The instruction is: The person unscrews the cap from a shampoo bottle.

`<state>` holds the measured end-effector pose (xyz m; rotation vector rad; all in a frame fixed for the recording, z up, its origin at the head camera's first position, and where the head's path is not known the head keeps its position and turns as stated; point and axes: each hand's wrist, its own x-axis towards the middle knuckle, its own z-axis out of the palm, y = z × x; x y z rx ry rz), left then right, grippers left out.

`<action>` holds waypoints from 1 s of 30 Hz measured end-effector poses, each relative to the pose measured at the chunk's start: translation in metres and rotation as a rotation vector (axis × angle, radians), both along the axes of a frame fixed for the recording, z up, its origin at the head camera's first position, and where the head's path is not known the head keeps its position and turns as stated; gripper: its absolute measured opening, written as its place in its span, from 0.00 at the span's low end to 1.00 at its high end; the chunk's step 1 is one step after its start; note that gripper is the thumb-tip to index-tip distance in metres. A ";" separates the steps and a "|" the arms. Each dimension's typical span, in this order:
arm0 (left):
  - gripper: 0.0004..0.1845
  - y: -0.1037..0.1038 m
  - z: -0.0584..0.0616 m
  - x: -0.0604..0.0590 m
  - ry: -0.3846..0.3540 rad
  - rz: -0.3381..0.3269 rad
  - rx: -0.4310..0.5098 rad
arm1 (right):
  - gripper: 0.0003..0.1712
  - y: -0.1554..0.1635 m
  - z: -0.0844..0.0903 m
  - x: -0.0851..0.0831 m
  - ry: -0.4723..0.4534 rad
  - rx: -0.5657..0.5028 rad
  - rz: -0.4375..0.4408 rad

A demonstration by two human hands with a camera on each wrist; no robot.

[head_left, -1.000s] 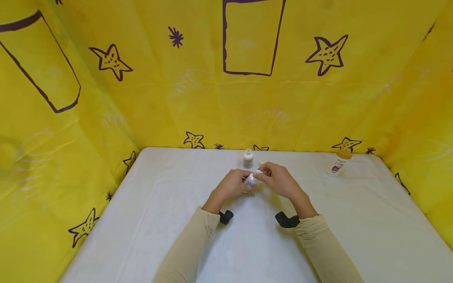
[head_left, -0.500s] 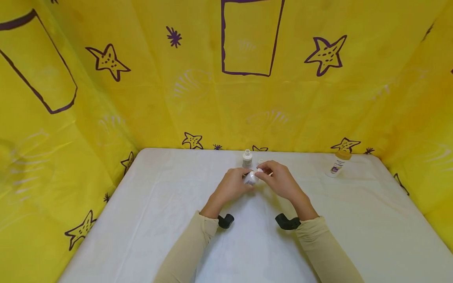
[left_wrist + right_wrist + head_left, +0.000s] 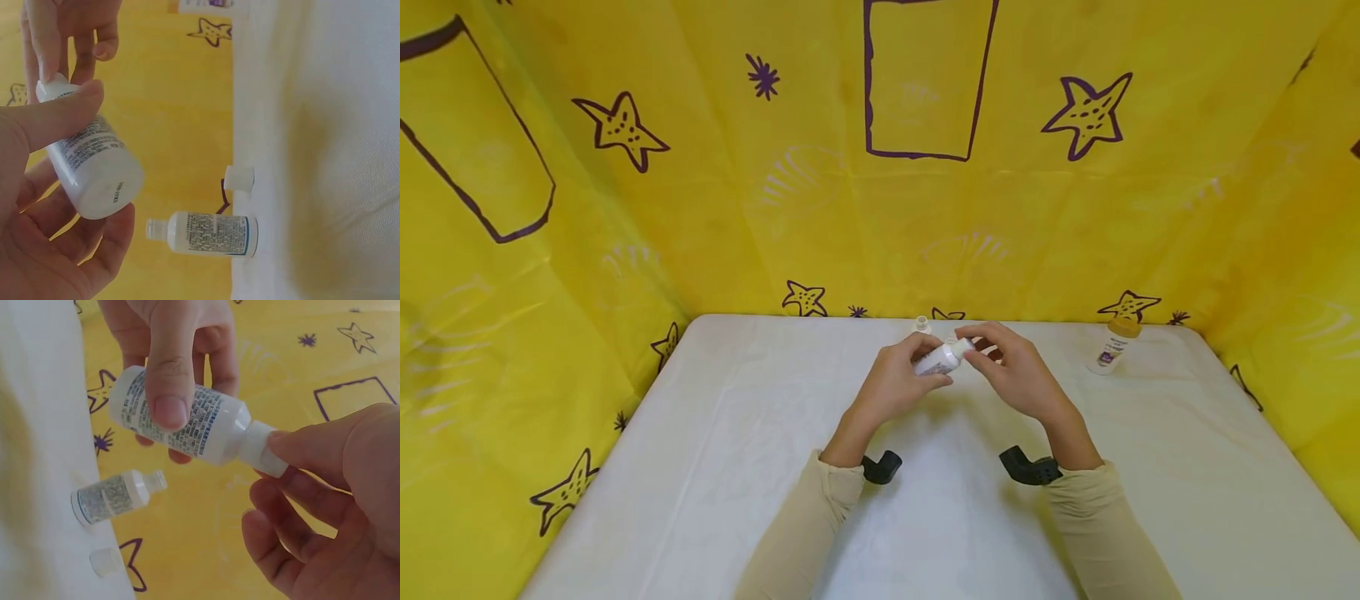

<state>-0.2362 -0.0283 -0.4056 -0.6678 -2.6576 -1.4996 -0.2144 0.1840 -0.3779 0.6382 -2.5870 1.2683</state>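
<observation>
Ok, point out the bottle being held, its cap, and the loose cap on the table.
held bottle (image 3: 181, 425), right wrist view, on its printed label.
bottle's cap (image 3: 262, 450), right wrist view, on its side.
loose cap (image 3: 239, 178), left wrist view, on its side.

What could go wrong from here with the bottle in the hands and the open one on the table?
The left hand holds the white bottle tilted in the air while the right hand pinches its cap; if the cap comes off, it may spill. The uncapped bottle and loose cap stand just behind the hands, so a hand could knock them over.
</observation>
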 end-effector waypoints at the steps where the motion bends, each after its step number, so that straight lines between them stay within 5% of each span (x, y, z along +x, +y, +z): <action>1: 0.24 0.000 0.001 0.001 0.007 0.001 0.003 | 0.21 0.000 0.001 0.000 -0.002 -0.002 0.000; 14: 0.24 0.000 0.000 0.001 0.049 -0.050 0.072 | 0.18 0.004 0.002 0.002 -0.142 -0.002 -0.147; 30: 0.23 -0.006 0.000 0.001 0.009 -0.063 0.044 | 0.20 0.003 0.004 0.005 -0.043 0.036 -0.037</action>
